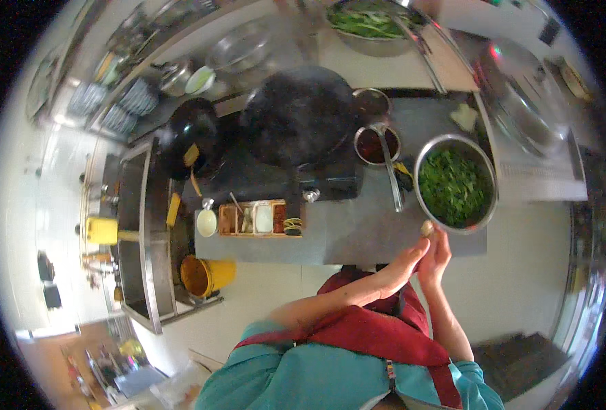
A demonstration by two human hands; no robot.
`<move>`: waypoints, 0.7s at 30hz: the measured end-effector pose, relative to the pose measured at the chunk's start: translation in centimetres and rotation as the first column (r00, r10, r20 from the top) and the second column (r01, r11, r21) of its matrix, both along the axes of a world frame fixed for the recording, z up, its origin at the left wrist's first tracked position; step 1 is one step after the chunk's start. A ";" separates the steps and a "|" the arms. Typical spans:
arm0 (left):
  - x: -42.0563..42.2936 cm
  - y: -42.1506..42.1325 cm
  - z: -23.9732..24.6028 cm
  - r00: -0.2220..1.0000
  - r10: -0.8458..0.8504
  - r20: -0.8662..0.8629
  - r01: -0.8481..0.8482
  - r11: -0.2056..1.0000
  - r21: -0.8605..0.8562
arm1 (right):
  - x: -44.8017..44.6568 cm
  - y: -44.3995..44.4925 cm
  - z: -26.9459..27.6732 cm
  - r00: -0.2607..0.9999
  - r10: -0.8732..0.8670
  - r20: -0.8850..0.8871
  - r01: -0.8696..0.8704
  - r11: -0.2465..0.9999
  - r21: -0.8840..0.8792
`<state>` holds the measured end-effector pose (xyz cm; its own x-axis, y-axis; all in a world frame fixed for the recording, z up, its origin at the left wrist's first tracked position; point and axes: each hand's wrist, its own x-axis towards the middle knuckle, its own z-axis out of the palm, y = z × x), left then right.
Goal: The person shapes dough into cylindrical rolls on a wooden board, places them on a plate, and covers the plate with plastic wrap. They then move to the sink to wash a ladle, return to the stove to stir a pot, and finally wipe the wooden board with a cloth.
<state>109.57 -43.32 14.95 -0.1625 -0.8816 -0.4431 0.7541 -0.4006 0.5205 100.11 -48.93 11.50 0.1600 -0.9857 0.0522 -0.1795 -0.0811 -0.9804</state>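
Observation:
My left hand (408, 261) and my right hand (434, 253) are pressed together just below a steel bowl (494, 200). A small pale lump (427, 228), perhaps garlic or ginger, is held at the fingertips where both hands meet. Inside the bowl lie chopped green leaves (454, 187). Left of it stands a metal pot (356, 146) of dark red sauce, with a steel ladle (391, 177) resting across its rim and onto the steel counter (344, 230). My palms are hidden.
A large dark wok (297, 118) gives off haze; a smaller wok (190, 130) sits left of it. A divided seasoning box (254, 219) and a white bowl (207, 223) line the counter's front left. A yellow bucket (220, 275) stands below. Leafy greens (367, 24) fill a far basin.

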 end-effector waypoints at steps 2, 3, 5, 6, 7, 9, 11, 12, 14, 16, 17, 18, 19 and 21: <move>0.4 1.3 0.6 0.997 -0.059 0.047 0.063 0.993 -0.101 | -1.3 0.5 0.3 0.924 -0.231 0.305 0.060 0.874 0.481; 0.7 1.9 0.6 0.987 -0.159 0.024 0.161 0.980 -0.119 | -1.9 0.9 0.5 0.801 -0.431 0.415 0.048 0.738 0.673; 1.7 2.1 0.3 0.969 -0.043 -0.242 0.027 0.997 -0.068 | -1.8 2.6 0.9 0.802 -0.327 0.499 -0.102 0.749 0.655; 1.9 2.1 0.1 0.934 -0.030 -0.355 0.010 0.998 -0.057 | -1.6 3.8 1.1 0.696 -0.329 0.638 -0.216 0.752 0.623; 2.0 2.1 -0.3 0.892 0.036 -0.451 -0.049 0.999 -0.016 | -0.2 4.9 0.8 0.530 -0.508 0.679 -0.261 0.665 0.700; 1.5 2.1 -0.9 0.873 0.001 -0.488 -0.061 0.992 -0.108 | 1.6 7.6 0.6 0.356 -0.557 0.750 -0.363 0.657 0.660; 0.3 2.6 -1.1 0.962 -0.097 -0.256 0.024 0.961 -0.276 | 1.0 9.1 0.7 0.383 -0.514 0.768 -0.272 0.731 0.625; -0.5 2.9 -1.1 0.983 -0.133 -0.130 0.080 0.932 -0.353 | 0.5 9.8 0.9 0.364 -0.514 0.777 -0.271 0.739 0.617; -2.2 3.9 -0.6 0.980 -0.028 0.199 0.123 0.867 -0.484 | -1.0 10.7 1.3 0.305 -0.492 0.815 -0.217 0.798 0.563; -3.2 5.0 0.2 0.802 0.223 0.554 0.285 0.672 -0.683 | -2.9 11.8 1.9 0.304 -0.510 0.805 -0.251 0.772 0.584; -3.4 5.4 0.7 0.626 0.441 0.643 0.432 0.490 -0.757 | -3.6 12.6 2.3 0.279 -0.465 0.840 -0.314 0.783 0.537; -3.6 6.2 1.2 0.596 0.480 0.644 0.461 0.452 -0.764 | -4.4 13.1 2.6 0.290 -0.490 0.822 -0.302 0.768 0.564; -3.9 6.6 1.5 0.575 0.522 0.630 0.466 0.423 -0.777 | -5.0 13.6 2.8 0.284 -0.553 0.784 -0.215 0.760 0.614; -4.3 7.3 1.8 0.502 0.644 0.578 0.505 0.324 -0.800 | -6.6 14.8 3.3 0.235 -0.609 0.757 -0.135 0.751 0.646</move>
